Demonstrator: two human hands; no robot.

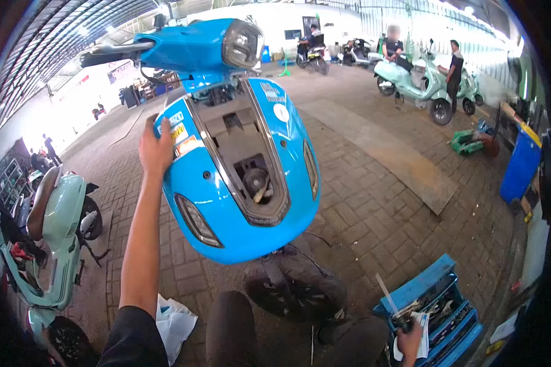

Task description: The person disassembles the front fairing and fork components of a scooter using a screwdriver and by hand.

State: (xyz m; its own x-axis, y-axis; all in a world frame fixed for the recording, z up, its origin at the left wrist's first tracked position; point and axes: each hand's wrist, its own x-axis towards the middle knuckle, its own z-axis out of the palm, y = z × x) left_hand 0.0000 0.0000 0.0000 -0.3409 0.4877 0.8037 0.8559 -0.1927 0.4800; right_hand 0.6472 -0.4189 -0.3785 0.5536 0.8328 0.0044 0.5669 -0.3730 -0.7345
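Note:
A blue scooter's front shield faces me, with its centre cover off and a horn showing in the opening. My left hand grips the shield's left edge, thumb on the front beside several stickers. Low on the right, my right hand is closed at an open blue toolbox. A dark object and a white-and-blue packet lie at its fingers; what it holds is not clear. A long flat strip sticks up just beyond it. The scooter's front wheel stands before my knees.
A mint-green scooter stands on the left. White plastic lies by my left leg. Further off are a flat board, a blue bin, green parts, more scooters and several people.

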